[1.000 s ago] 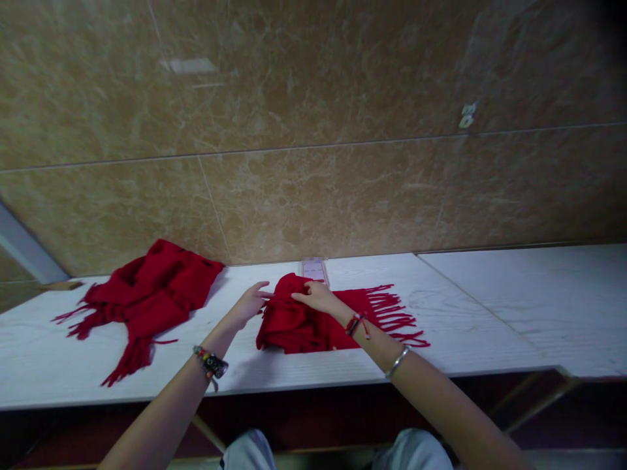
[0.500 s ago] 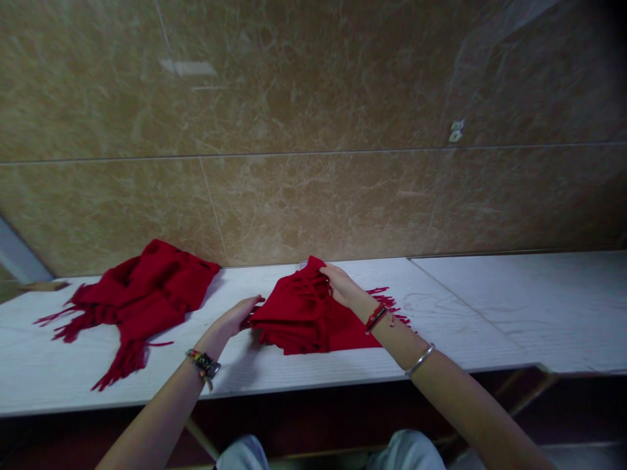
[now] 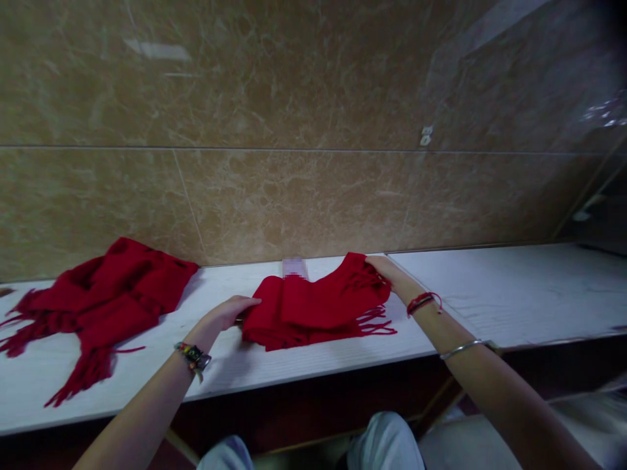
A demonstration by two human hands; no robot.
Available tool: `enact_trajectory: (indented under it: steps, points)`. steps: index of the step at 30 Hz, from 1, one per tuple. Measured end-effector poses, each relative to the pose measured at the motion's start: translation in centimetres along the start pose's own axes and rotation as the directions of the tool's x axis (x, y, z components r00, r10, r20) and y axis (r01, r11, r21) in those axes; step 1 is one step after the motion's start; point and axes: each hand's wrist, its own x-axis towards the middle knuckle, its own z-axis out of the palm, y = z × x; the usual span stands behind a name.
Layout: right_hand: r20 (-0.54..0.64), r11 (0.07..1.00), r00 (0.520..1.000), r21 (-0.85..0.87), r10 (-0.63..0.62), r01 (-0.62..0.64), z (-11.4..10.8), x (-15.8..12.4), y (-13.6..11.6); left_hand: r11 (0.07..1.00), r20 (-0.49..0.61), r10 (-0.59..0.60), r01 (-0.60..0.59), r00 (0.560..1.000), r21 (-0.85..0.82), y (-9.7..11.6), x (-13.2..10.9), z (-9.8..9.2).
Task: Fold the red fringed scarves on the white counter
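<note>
A red fringed scarf (image 3: 313,303) lies partly folded on the white counter in front of me. My left hand (image 3: 232,311) grips its folded left edge, thumb on top and the other fingers mostly hidden behind the cloth. At the opposite side, my right hand (image 3: 386,271) pinches the upper fringed end and holds it raised off the layers below. Loose tassels hang and spread under that end. Farther left, a second red scarf (image 3: 117,287) sits crumpled, with its fringe splayed toward the front.
The white counter (image 3: 480,287) runs along a brown marble-tiled wall (image 3: 304,196). Behind the nearer scarf is a small pale rectangular item (image 3: 294,268), partly blurred out. A small white fitting (image 3: 426,136) shows on the wall. My knees are below the counter's front edge.
My right hand has carried the fringed end rightward, opening the upper layer out. My left hand has closed onto the folded edge. The view has shifted to the right.
</note>
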Motion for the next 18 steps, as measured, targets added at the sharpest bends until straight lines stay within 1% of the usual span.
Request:
enact_trajectory:
  steps: [3,7,9,11,13,15,16,17,18]
  points:
    - [0.035,0.997,0.999,-0.08,0.023,-0.02,-0.4,-0.3,2.4,0.997,-0.055,0.006,-0.011,0.998,-0.08,0.2,-0.1,-0.8]
    - [0.12,0.993,0.991,-0.108,0.051,-0.038,0.5,-1.1,5.5,0.99,-0.139,0.088,-0.102,0.986,-0.095,0.6,-0.6,-2.3]
    - [0.174,0.99,0.983,-0.136,0.066,-0.042,0.7,-1.2,6.7,0.989,-0.205,0.109,-0.126,0.973,-0.071,0.7,-1.1,-3.5]
    - [0.215,0.985,0.973,-0.164,0.08,-0.045,0.4,-1.2,7.5,0.992,-0.27,0.113,-0.124,0.956,-0.025,0.6,-1.6,-5.2]
    - [0.237,0.983,0.967,-0.175,0.099,-0.058,0.0,-1.2,7.8,0.991,-0.335,0.128,-0.112,0.933,0.066,0.0,-2.1,-7.5]
    - [0.242,0.98,0.961,-0.177,0.132,-0.09,-0.3,-1.2,7.8,0.963,-0.381,0.182,-0.085,0.906,0.257,-1.2,-2.5,-10.0]
    - [0.243,0.978,0.958,-0.177,0.153,-0.112,-0.4,-1.3,7.7,0.917,-0.389,0.221,-0.054,0.894,0.396,-2.0,-2.6,-11.2]
    - [0.243,0.976,0.954,-0.176,0.173,-0.132,-0.5,-1.3,7.6,0.84,-0.383,0.259,-0.011,0.887,0.543,-2.9,-2.7,-12.2]
    - [0.246,0.972,0.949,-0.173,0.196,-0.156,-0.5,-1.5,7.4,0.734,-0.36,0.312,0.017,0.879,0.678,-3.6,-2.8,-12.8]
